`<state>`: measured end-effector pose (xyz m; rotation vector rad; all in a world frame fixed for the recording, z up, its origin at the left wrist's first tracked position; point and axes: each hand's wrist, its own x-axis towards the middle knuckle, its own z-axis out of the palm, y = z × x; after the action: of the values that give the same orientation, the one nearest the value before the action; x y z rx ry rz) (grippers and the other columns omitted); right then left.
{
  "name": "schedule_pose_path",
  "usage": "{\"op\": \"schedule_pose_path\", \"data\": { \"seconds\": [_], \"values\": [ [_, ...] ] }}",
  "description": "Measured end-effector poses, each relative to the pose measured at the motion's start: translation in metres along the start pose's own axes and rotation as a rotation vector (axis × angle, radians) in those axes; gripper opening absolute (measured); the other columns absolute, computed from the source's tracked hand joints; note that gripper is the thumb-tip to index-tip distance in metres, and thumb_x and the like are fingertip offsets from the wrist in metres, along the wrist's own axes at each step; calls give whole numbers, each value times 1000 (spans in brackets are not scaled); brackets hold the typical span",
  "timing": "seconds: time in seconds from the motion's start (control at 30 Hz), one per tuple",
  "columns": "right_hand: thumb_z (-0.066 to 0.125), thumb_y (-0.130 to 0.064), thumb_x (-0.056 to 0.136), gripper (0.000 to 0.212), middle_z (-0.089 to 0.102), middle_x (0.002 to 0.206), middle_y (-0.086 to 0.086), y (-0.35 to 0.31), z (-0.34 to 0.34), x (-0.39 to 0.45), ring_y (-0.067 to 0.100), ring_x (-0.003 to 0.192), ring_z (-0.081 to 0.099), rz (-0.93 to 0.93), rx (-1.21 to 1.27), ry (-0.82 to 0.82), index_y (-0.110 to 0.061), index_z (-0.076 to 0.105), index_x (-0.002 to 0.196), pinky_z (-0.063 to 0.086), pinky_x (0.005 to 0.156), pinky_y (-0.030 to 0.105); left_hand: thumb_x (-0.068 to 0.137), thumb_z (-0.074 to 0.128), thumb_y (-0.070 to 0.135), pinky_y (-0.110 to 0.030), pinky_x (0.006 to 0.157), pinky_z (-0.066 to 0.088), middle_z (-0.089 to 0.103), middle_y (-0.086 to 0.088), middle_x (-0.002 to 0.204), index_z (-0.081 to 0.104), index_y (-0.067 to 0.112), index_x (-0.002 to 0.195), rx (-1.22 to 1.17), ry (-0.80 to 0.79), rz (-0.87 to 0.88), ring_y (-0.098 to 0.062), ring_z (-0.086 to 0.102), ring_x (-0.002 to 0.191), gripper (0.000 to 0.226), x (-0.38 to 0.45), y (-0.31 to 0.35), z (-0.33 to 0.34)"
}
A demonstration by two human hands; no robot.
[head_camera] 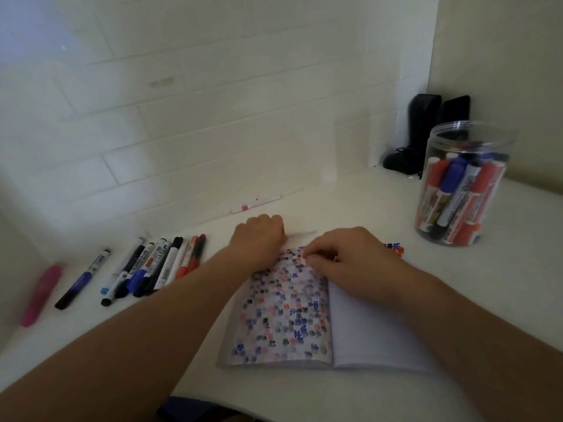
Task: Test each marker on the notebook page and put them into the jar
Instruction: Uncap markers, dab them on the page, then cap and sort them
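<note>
Both hands are resting on the notebook (283, 315). Left hand (259, 239) is curling, contents unclear. Right hand (350, 257) is pinching the page top.

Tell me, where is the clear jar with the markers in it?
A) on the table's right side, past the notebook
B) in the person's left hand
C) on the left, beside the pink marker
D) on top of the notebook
A: the jar stands on the table to the right of the notebook, apart from it and from both hands.
</note>
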<state>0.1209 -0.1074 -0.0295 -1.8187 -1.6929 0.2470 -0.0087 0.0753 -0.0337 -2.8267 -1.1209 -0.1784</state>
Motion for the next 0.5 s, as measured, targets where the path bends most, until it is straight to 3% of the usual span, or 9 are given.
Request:
{"op": "schedule_pose_path", "data": {
  "seconds": [0.1,0.2,0.3,0.4,0.5],
  "values": [
    [66,-42,98,12,74,83,-16,8,-6,7,-2,74,67,159,298,194,-36,76,101,53,73,19,109,35,31,-44,65,50,61,-5,85,43,19,107,-330,198,83,-21,57,71,15,1,20,-13],
    [65,-53,96,34,73,83,0,10,-19,13,13,57,64,331,613,362,-34,63,124,54,55,29,110,36,32,-32,52,38,55,-8,70,42,26,116,-686,209,286,-15,47,55,10,-8,51,-35],
    [55,-53,101,41,64,75,7,14,-32,8,18,56,54,306,739,330,-30,57,135,44,47,26,109,37,30,-22,59,42,59,6,76,45,32,124,-729,96,493,-5,53,62,16,-20,72,-42],
    [41,-50,109,48,60,66,6,17,-31,6,16,55,51,243,603,256,-10,67,112,44,52,29,110,37,28,-26,81,53,69,13,95,47,32,138,-767,42,575,-4,66,88,30,-15,75,-33],
    [37,-46,110,50,64,69,5,21,-19,8,15,58,56,260,570,214,-6,67,106,46,56,30,110,38,27,-18,81,50,69,15,95,52,27,137,-751,49,573,-2,66,88,31,-8,67,-13]
  ]
}}
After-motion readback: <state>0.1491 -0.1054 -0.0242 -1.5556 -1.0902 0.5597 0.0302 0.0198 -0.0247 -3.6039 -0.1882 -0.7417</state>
